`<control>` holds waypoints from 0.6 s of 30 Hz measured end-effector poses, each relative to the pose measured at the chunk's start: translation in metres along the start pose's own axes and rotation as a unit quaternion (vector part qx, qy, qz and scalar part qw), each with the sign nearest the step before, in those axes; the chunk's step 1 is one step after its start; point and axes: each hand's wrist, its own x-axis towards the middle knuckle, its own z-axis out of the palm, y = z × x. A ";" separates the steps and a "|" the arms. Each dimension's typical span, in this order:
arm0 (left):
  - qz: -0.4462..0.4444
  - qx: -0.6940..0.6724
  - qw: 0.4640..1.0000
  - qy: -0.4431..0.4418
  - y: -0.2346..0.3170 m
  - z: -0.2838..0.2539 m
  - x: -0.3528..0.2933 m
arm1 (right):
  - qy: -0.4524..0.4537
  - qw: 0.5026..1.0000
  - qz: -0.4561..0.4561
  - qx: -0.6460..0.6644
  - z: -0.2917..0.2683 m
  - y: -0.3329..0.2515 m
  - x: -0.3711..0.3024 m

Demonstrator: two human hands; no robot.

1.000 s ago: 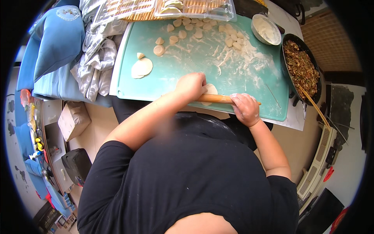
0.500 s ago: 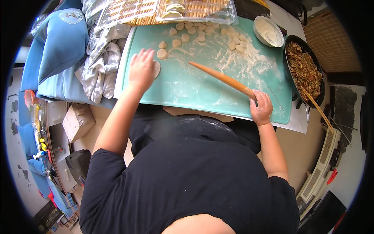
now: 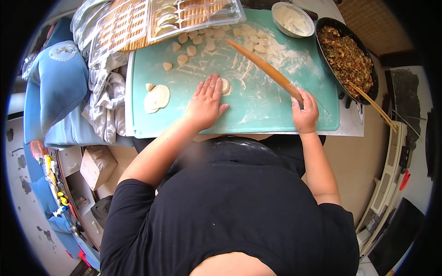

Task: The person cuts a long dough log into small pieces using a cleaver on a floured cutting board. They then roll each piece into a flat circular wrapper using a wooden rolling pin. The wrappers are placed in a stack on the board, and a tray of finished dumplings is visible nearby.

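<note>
My left hand (image 3: pixel 206 103) lies flat on the green mat (image 3: pixel 184 130), its fingers stretched out. Right beside its fingertips is a small flattened dough disc (image 3: pixel 225 86), partly hidden by the hand. In my right hand (image 3: pixel 305 112) is the near end of a wooden rolling pin (image 3: pixel 264 67), which slants toward the far left. Whether the pin touches the mat, I cannot tell. Rolled-out dough wrappers (image 3: pixel 157 98), overlapping, lie at the mat's left, a small dough piece (image 3: pixel 149 86) at their edge. Several floury dough pieces (image 3: pixel 183 60) are scattered along the far side.
A clear plastic tray (image 3: pixel 197 20) with some filled dumplings overhangs the mat's far left. A bowl of flour (image 3: pixel 293 20) stands at the far right, next to a black pan of chopped filling (image 3: pixel 346 60) with chopsticks (image 3: pixel 375 106). Grey patterned cloth (image 3: pixel 103 99) lies to the left.
My left hand has moved right, away from the wrappers, and the dough disc now lies farther right beside it. The rolling pin's tip has swung farther away. The whole view has shifted.
</note>
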 end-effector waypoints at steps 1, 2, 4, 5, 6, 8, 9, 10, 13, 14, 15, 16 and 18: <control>-0.006 -0.002 1.000 0.005 0.001 0.001 0.001 | 0.001 1.000 0.011 0.003 0.000 -0.001 0.001; -0.007 0.006 1.000 0.009 0.002 0.002 0.001 | 0.001 1.000 0.024 0.004 0.000 -0.002 0.001; -0.011 0.020 1.000 0.015 0.005 0.001 0.000 | -0.004 0.999 0.034 0.002 -0.001 -0.002 0.001; 0.004 0.015 1.000 0.014 0.006 0.001 0.002 | -0.006 0.999 0.041 0.001 -0.001 -0.002 0.001; 0.018 0.010 1.000 0.013 0.008 0.001 0.003 | -0.011 0.999 0.041 0.002 -0.001 -0.001 0.001; 0.028 0.004 1.000 0.004 0.009 0.003 0.004 | -0.018 0.999 0.042 0.003 0.000 0.001 0.002; 0.022 0.003 1.000 -0.005 0.009 0.005 0.004 | -0.021 0.998 0.051 0.005 -0.001 0.000 0.003; 0.017 0.002 1.000 -0.013 0.010 0.006 0.004 | -0.024 0.998 0.059 0.008 -0.001 -0.002 0.003; 0.030 0.031 0.999 -0.021 0.012 0.002 0.004 | -0.025 0.997 0.069 0.011 -0.001 -0.001 0.002; 0.030 0.036 0.998 -0.032 0.012 -0.002 0.006 | -0.023 0.997 0.067 0.015 0.000 -0.001 0.003; 0.031 0.042 0.998 -0.044 0.013 -0.005 0.008 | -0.021 0.998 0.066 0.011 0.000 -0.001 0.003; 0.031 0.048 0.997 -0.055 0.013 -0.007 0.009 | -0.019 0.998 0.064 0.008 0.000 0.000 0.002; 0.047 0.057 0.997 -0.019 0.010 -0.008 0.011 | -0.018 0.998 0.062 0.002 0.001 0.001 0.003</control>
